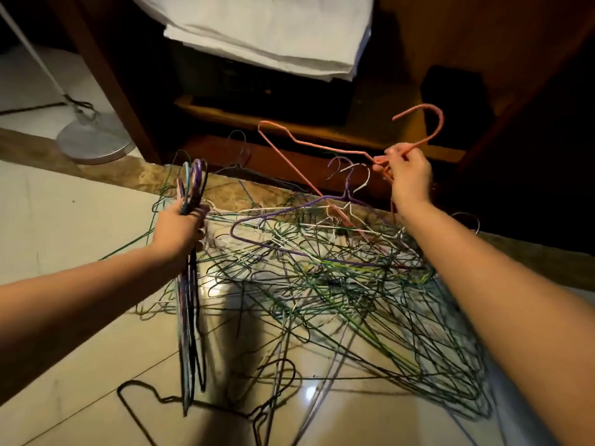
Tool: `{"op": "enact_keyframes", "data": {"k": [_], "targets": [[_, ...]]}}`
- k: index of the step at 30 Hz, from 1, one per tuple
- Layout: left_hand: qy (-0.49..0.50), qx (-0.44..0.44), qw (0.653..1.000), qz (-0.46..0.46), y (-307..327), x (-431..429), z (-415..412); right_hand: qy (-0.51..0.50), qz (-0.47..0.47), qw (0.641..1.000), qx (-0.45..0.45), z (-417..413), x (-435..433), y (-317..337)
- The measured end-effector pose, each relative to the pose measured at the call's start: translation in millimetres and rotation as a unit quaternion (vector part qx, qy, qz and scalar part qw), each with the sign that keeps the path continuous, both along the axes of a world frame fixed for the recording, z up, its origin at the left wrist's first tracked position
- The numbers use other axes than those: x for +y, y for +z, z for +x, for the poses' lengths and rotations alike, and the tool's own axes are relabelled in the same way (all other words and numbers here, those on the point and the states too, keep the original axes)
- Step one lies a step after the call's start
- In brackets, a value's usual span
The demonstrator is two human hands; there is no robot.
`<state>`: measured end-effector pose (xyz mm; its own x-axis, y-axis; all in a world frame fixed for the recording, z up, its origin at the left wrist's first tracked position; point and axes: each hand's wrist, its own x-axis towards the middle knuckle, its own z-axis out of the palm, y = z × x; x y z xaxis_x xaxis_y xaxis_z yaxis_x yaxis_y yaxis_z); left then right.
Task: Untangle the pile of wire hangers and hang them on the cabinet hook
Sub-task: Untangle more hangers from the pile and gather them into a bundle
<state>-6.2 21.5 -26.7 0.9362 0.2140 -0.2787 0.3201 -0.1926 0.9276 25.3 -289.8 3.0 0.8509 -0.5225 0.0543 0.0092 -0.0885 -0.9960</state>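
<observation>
1. The left hand (178, 230), at about 9 o'clock from the middle of the view, has its fingers curled tight around a bundle of wire hangers (190, 300).
2. That bundle is gripped just below the hooks. The purple, teal and dark hooks stand up together above the fist, and the bodies hang straight down towards 6 o'clock, with the lowest tips near the floor.
3. The right hand (409, 178), at about 2 o'clock, pinches a pink wire hanger (441, 119) at its neck, thumb and fingertips pressed on the wire.
4. The pink hanger is lifted above the heap. Its hook curls up towards 1 o'clock and its shoulder reaches out towards 11 o'clock, while its lower bar slants down into the tangle.
5. The pile of wire hangers (338, 278) sprawls over the tiled floor (64, 220) from the centre out to 4 o'clock; it is mostly green and dark wires with some white ones.
6. A purple hanger (347, 191) lies across the top of the pile, its hook upright just left of the right hand.
7. A single black hanger (135, 381) lies flat on the tiles at 7 o'clock, apart from the main heap.
8. A wooden cabinet (354, 130) stands open at 12 o'clock, and folded white cloth (273, 33) lies inside it.
9. A round white stand base (93, 140) sits at 10 o'clock.
</observation>
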Motion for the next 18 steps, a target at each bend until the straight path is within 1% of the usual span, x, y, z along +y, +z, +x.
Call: {"op": "enact_keyframes", "data": {"k": [2,5,8,12,16,18], "targets": [[0.008,0.001,1.000,-0.005,5,4,1,0.028,-0.005,0.999,-0.018,-4,1,5],[0.011,0.004,1.000,-0.009,11,9,1,0.043,-0.007,0.998,-0.051,-8,3,9],[0.017,0.014,1.000,-0.001,15,14,1,0.032,-0.007,0.996,-0.087,-10,6,21],[0.021,0.020,1.000,-0.010,17,17,-2,0.021,0.019,0.992,-0.124,-7,11,34],[0.030,0.018,0.999,-0.028,20,19,-4,-0.001,-0.001,0.993,-0.122,1,15,43],[0.032,0.017,0.999,-0.028,22,19,-4,-0.001,-0.049,0.992,-0.115,4,18,45]]}}
